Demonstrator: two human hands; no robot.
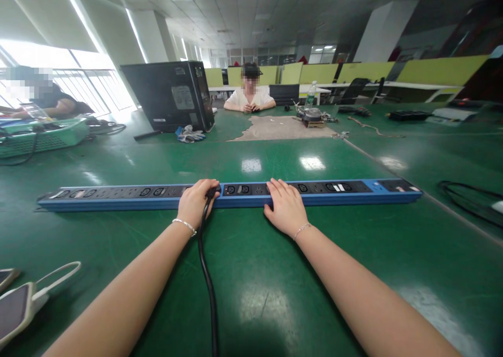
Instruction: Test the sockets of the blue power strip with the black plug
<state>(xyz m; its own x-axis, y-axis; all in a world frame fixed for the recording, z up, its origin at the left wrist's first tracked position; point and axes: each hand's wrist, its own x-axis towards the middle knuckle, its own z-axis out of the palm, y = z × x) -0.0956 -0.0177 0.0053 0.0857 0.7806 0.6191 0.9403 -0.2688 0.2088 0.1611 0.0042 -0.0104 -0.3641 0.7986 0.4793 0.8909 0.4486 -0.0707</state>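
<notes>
Across the table (251, 262), the strip (243, 201) is laid flat, probably stiff, heavyish, best held near both ends. The plug (212, 192) is clamped in the left hand (192, 202); the strip is touched by the right hand (287, 206), thumb and fingers apart.

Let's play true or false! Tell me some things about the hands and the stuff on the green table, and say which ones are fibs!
1. The left hand is holding the black plug. True.
2. The right hand is up in the air, away from the blue power strip. False: it is resting on the strip.
3. The cable hanging from the plug is white. False: it is black.
4. Some gloves lie beside the big black computer case. True.
5. The green basket is on the right side of the picture. False: it is on the left.
</notes>
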